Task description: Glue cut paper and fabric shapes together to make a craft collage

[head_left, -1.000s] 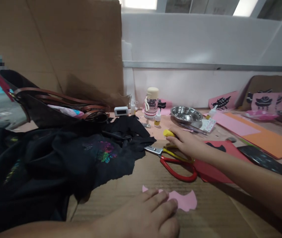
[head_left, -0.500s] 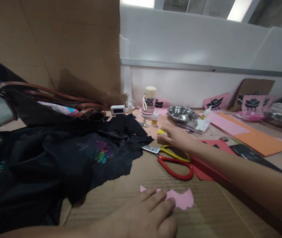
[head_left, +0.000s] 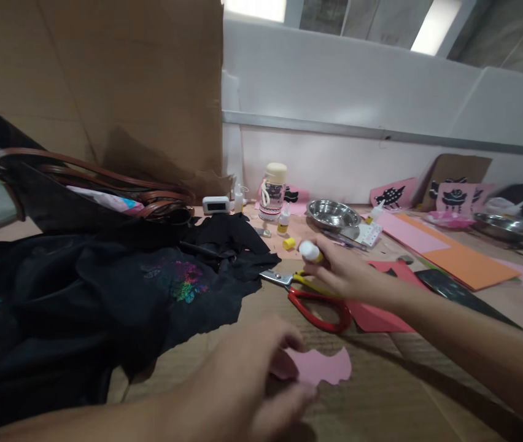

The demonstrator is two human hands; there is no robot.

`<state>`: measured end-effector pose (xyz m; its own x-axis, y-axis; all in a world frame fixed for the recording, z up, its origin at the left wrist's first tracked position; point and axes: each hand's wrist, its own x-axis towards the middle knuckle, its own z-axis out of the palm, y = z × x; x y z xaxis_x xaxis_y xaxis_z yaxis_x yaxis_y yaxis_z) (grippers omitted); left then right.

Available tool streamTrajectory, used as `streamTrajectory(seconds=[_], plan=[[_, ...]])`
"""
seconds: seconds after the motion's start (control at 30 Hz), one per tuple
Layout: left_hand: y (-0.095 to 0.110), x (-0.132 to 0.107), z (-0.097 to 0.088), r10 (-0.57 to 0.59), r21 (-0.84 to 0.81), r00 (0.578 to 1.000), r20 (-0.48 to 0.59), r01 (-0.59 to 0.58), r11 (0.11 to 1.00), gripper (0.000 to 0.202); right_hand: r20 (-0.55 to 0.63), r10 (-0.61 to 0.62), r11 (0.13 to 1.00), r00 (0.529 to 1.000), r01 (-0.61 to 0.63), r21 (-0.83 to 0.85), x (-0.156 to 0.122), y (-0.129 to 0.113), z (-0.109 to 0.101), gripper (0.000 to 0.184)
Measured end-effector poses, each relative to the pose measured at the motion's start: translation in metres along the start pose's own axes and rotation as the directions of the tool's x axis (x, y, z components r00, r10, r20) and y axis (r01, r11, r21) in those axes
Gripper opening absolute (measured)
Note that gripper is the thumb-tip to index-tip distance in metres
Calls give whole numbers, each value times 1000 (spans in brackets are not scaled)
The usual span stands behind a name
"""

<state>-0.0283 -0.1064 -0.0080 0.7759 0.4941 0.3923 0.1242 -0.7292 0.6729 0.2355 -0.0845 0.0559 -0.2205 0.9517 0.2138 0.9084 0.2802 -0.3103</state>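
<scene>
My right hand [head_left: 342,270] grips a glue stick [head_left: 310,252], its white end uncovered and pointing left. A yellow cap [head_left: 288,244] lies on the table just left of it. Below that hand are large scissors [head_left: 319,311] with one red and one yellow handle loop. My left hand [head_left: 261,374], somewhat blurred, arches over the left end of a pink paper cutout [head_left: 321,366] with scalloped edges. Its fingers and thumb are apart, and they hide part of the paper. The cutout lies on brown cardboard [head_left: 363,408].
Black fabric [head_left: 105,301] spreads across the left, before a dark bag [head_left: 50,196]. Behind stand a bottle [head_left: 272,193], a small glue bottle [head_left: 283,222] and a metal bowl [head_left: 333,215]. Red paper [head_left: 376,316] and orange paper [head_left: 468,264] lie to the right.
The yellow cap now lies apart on the table, and the glue stick shows its white end in my right hand. My left hand has lifted from lying flat on the pink cutout.
</scene>
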Motion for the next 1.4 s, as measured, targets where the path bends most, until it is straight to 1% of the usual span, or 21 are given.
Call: streamTrajectory(seconds=[0.03,0.07,0.1,0.2,0.23,0.3,0.37,0.43,0.5,0.53,0.57,0.6,0.67,0.77,0.87,0.97,1.1,1.17,1.27,1.33,1.4], plan=[[1,3,-3,-131,-124,989,-68,122,985,31,13,-12,1000,1000,12,29,-13,-10,2,39],[1,6,-6,-221,-220,970,-103,195,956,38,23,-17,997,1000,15,73,-26,-20,5,49],[2,9,-9,-269,-290,957,-106,230,929,45,61,-5,986,998,-5,166,-36,-30,8,55],[4,16,-12,-300,-387,954,-25,267,883,50,200,-55,952,978,-9,307,-52,-53,21,68],[6,17,-12,-297,-381,955,-5,273,883,46,211,-109,943,971,34,331,-54,-57,25,69],[10,17,-13,-292,-342,956,-4,273,899,37,167,-218,926,962,150,347,-55,-60,31,69],[13,16,-13,-290,-353,956,-35,259,899,24,71,-270,930,960,241,277,-57,-54,34,70],[14,16,-12,-316,-417,947,-52,267,869,18,-34,-344,931,938,346,118,-64,-41,33,73],[16,16,-13,-338,-461,940,-53,277,843,18,-102,-485,875,869,482,-52,-75,-27,31,76],[17,15,-13,-335,-457,941,-49,277,845,18,-108,-512,859,852,506,-77,-81,-21,29,78],[19,14,-14,-320,-438,947,-37,273,856,19,-92,-507,862,857,504,-52,-88,-17,27,79],[21,13,-15,-292,-414,956,-19,258,873,19,-58,-461,886,885,463,22,-94,-16,25,79],[27,9,-19,-218,-348,976,9,208,914,17,65,-332,917,941,305,258,-103,-18,19,76],[33,6,-22,-146,-291,989,19,145,946,16,245,-235,843,941,71,533,-107,-25,13,55],[31,7,-22,-197,-375,980,28,193,907,16,261,-159,809,952,-26,588,-103,-27,14,58],[26,9,-18,-300,-475,952,55,289,831,21,210,-96,847,973,-32,531,-100,-24,19,71],[23,9,-16,-348,-562,930,117,351,749,27,223,-153,865,963,21,502,-100,-29,18,66],[24,8,-16,-337,-571,934,120,343,746,24,253,-170,865,952,21,502,-100,-34,14,63],[26,9,-17,-329,-519,942,70,316,794,20,274,-203,836,940,21,549,-98,-40,10,54],[25,12,-15,-362,-544,930,68,339,767,23,234,-210,855,949,62,515,-97,-38,11,52],[23,15,-13,-410,-630,906,108,381,677,28,109,-241,921,964,192,340,-97,-32,15,53]])
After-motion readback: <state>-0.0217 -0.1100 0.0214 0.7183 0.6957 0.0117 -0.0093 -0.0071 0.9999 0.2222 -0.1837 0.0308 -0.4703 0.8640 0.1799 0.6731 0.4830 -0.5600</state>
